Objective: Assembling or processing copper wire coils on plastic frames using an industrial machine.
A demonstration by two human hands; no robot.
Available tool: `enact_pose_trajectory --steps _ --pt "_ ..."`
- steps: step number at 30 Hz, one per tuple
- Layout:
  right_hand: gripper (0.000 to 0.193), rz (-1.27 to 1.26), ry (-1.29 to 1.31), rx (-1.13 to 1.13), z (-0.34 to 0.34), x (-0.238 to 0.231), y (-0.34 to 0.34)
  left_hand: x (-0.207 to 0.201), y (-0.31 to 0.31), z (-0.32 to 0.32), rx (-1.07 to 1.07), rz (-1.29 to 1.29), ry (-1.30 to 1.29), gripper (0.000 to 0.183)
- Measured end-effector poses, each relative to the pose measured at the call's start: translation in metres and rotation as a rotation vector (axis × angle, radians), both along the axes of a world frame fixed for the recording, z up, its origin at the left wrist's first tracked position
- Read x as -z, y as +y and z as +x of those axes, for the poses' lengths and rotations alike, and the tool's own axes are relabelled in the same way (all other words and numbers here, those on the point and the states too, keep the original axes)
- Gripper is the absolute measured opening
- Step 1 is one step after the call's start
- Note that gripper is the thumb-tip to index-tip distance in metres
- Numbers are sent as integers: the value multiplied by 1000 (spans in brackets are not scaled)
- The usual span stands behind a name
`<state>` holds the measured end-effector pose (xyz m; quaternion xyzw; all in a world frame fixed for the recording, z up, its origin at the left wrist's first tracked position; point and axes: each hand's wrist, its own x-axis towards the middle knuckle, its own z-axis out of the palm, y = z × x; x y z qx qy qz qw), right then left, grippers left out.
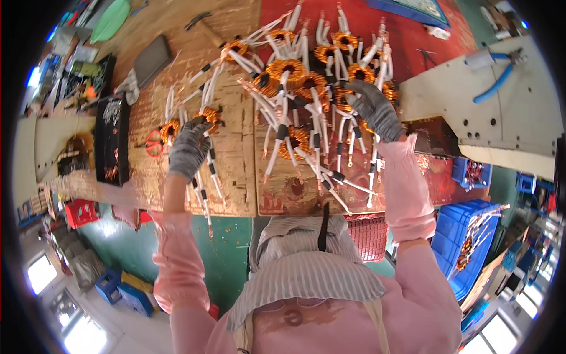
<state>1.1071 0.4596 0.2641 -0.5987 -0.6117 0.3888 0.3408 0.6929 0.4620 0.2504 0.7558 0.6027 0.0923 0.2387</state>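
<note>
My left hand (187,147), in a grey knit glove, is closed on a copper-wound ring coil (213,118) at the left of the bench. White-sleeved leads hang below that coil, some with black bands and bare copper ends. A second ring coil (170,130) lies just left of my fingers. My right hand (379,112), gloved alike, reaches into the crowded coils at the right. Its fingers are bent against a ring coil (342,99), and its palm partly covers another coil (365,126). Between my hands lie several more coils (287,71) with tangled white leads.
A hammer (203,26) and a dark flat pad (152,60) lie at the back left. Beside a black parts tray (112,141) are red-handled scissors (154,143). Blue-handled pliers (495,82) rest on the pale machine (477,106) at right. A blue crate (451,233) stands below.
</note>
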Motion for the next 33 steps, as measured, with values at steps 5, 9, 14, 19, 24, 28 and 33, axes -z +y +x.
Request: enact_pose_trajectory --steps 5,9,14,19,24,28,33 --pt "42 56 -711 283 60 43 -49 -60 9 141 295 252 49 35" --pt "54 78 -874 348 61 55 -40 -83 29 211 430 263 387 34" --pt "80 -341 -636 439 86 58 -45 -75 19 282 800 47 402 31" --pt "94 -374 -523 468 70 64 -35 0 -13 271 1010 110 678 22" --pt "95 -342 -426 469 61 58 -29 5 -20 243 1167 167 737 18" --pt "92 -402 -385 542 34 48 -29 8 -19 210 1073 36 552 17" --pt "79 -309 -355 494 6 53 -39 19 -26 132 935 95 981 22"
